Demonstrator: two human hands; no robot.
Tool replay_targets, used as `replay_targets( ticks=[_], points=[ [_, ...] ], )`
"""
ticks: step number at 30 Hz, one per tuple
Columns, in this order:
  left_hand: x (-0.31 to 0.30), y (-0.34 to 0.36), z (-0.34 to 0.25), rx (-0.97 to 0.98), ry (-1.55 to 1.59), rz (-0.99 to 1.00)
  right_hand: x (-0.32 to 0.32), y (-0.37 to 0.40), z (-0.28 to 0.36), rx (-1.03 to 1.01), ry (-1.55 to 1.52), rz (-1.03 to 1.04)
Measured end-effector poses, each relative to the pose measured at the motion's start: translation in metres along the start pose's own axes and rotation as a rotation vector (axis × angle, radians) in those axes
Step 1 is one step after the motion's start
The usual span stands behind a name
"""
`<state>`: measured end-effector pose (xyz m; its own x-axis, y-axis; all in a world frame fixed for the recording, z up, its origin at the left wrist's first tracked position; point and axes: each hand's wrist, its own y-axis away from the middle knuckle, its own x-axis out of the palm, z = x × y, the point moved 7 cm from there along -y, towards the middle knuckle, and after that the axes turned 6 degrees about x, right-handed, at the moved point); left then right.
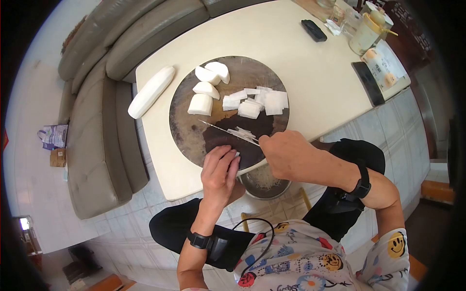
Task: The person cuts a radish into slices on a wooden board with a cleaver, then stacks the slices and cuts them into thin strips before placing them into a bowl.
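My right hand is closed round the handle of a knife, whose blade points to the upper left over the round cutting board. Beside the blade lie thin white strips. At the board's near edge my left hand has its fingers curled over a small white piece, mostly hidden. Farther back are several thin white slices in overlapping stacks. Thick white radish chunks sit at the board's back left.
A whole peeled radish lies left of the board on the cream table. Below the table's near edge, a metal bowl holds white shreds. A black phone, tissue pack, jar and dark object are at the right.
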<state>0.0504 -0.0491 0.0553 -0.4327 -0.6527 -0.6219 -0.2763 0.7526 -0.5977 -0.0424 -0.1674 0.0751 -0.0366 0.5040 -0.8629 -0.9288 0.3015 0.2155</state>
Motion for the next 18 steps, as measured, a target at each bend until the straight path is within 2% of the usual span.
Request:
replay_targets(
  ticks=[6, 10, 15, 18],
  points=[
    [0.014, -0.010, 0.002, 0.022, -0.019, -0.043, -0.002, 0.005, 0.001, -0.066, -0.003, -0.076],
    [0.006, -0.006, -0.004, 0.042, -0.003, -0.038, -0.005, 0.009, -0.001, -0.020, -0.031, -0.039],
    [0.002, -0.009, -0.002, -0.055, -0.114, 0.031, -0.005, 0.013, 0.004, -0.029, -0.060, -0.008],
    [0.006, -0.007, 0.002, -0.043, -0.122, 0.035, -0.006, 0.015, 0.008, -0.039, -0.060, -0.021]
  ],
)
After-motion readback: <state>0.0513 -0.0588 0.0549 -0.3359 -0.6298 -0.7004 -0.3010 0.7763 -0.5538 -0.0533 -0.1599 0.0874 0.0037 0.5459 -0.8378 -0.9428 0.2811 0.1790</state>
